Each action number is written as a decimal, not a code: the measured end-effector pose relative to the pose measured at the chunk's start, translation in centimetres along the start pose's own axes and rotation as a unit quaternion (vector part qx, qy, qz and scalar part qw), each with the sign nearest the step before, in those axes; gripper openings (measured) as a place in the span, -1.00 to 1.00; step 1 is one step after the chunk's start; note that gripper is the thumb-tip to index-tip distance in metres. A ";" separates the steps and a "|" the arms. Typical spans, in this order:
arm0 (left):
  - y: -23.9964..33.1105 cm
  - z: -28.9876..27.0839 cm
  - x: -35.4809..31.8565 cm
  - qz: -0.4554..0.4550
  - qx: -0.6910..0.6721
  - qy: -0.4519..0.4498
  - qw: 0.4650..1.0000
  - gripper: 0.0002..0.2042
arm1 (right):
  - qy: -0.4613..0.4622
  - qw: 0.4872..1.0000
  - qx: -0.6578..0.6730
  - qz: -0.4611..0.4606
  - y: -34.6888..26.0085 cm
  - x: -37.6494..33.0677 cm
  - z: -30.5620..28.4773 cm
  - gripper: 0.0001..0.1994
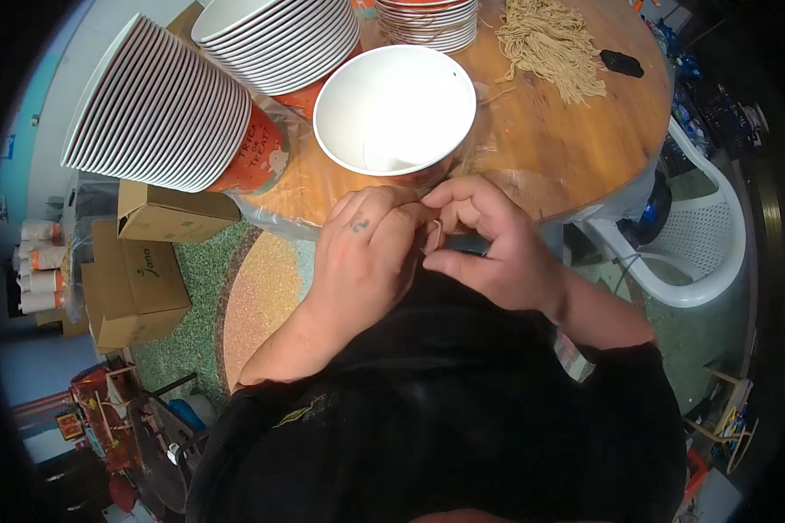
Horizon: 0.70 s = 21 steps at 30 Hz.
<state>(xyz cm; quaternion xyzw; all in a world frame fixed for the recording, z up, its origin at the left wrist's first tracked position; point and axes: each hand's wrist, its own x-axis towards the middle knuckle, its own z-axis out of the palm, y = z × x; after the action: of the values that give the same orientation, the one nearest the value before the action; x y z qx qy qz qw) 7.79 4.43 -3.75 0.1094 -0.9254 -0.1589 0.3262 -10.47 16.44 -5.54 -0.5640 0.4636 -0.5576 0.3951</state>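
Observation:
A paper bucket [394, 109], white inside with an orange-red outside, stands at the near edge of the round wooden table. Just below its near rim, my left hand [371, 253] is closed, its fingers curled and their tips partly hidden. My right hand [497, 248] meets it there, index finger bent against the left fingers and thumb set lower. A short loop of thin tan cord [436, 234] shows between the two hands. Where the cord's ends run is hidden by my fingers.
Nested orange buckets stand in a tall leaning stack [161, 113] at left and another stack [279, 44] behind. A third stack [427, 24] is farther back. A bundle of tan cords [554, 48] lies beside a small black object [621, 64]. Cardboard boxes [139, 288] and a white chair [698, 235] flank the table.

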 end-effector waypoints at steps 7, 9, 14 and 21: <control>-0.3 0.4 -0.5 0.009 0.013 -0.001 1.000 -0.73 | 0.046 0.989 0.105 0.092 2.1 -0.4 0.3 -0.74; -0.5 0.6 -0.6 0.015 0.013 -0.004 1.000 -0.73 | 0.048 0.990 0.079 0.106 2.4 -0.5 0.0 -0.76; -0.3 0.8 -0.3 0.024 0.007 -0.005 1.000 -0.74 | 0.054 0.954 0.252 0.150 3.0 -0.4 -0.6 -0.83; -0.1 0.9 -0.1 0.022 0.014 -0.004 1.000 -0.70 | 0.061 0.978 0.164 0.114 3.1 -0.6 0.3 -0.80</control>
<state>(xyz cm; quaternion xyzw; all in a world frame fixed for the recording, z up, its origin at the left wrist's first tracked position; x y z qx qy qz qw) 7.35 4.57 -4.50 0.0933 -0.9310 -0.1387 0.3245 -10.36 16.21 -8.72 -0.3997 0.4505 -0.6104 0.5145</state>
